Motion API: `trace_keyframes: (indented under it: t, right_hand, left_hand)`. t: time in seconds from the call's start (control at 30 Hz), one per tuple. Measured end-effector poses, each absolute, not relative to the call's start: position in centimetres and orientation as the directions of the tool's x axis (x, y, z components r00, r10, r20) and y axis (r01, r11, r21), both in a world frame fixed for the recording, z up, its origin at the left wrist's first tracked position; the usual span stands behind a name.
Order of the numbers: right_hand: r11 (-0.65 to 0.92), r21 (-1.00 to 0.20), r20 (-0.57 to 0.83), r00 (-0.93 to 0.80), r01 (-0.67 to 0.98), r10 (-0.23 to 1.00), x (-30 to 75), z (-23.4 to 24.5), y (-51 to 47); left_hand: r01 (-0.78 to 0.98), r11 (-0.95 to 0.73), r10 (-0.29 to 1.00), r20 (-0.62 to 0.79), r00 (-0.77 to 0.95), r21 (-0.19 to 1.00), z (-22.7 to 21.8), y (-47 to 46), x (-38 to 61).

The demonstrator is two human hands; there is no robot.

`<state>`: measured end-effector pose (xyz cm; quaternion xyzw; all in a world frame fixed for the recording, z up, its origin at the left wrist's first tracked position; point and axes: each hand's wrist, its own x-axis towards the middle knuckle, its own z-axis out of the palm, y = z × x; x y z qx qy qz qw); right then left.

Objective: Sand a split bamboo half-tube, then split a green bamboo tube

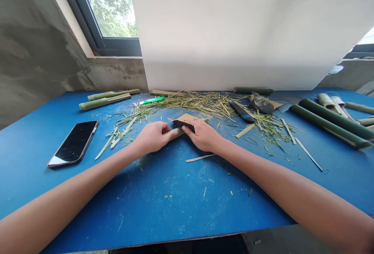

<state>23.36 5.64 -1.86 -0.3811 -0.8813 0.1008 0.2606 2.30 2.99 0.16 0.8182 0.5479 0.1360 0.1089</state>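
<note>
Near the middle of the blue table, my left hand [152, 137] is closed around one end of a pale green bamboo piece [177, 132]. My right hand [203, 134] pinches a folded piece of sandpaper [183, 124], black on one face and tan on the other, pressed against the bamboo. Both hands are close together, with the thumbs facing each other. Fingers and sandpaper hide much of the bamboo; its far end shows just past my right fingers. A thin bamboo strip [200, 158] lies below my right wrist.
Bamboo shavings [204, 102] spread behind the hands. Among them lie a green-handled knife [152, 100], a black utility knife [242, 112] and a dark crumpled sheet [261, 103]. A phone [73, 144] and carved bamboo pieces [105, 101] are left; thick bamboo lengths [330, 125] are right.
</note>
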Motion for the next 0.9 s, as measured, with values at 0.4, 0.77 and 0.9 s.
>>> trace_keyframes:
  t: [0.4, 0.77, 0.9]
  right_hand:
    - [0.695, -0.356, 0.375, -0.585, 0.625, 0.719, 23.3, -2.2, 5.8]
    - [0.705, -0.353, 0.363, -0.604, 0.615, 0.71, 23.2, -1.9, 5.5]
    - [0.682, -0.363, 0.325, -0.599, 0.635, 0.731, 23.4, -1.9, 5.6]
  left_hand:
    - [0.849, -0.528, 0.799, 0.343, 0.494, 0.008, 0.0, 2.4, 2.6]
    - [0.817, -0.574, 0.758, 0.342, 0.555, -0.052, -0.2, 2.0, 2.6]
    - [0.847, -0.496, 0.863, 0.217, 0.457, 0.189, -0.2, 2.5, 2.4]
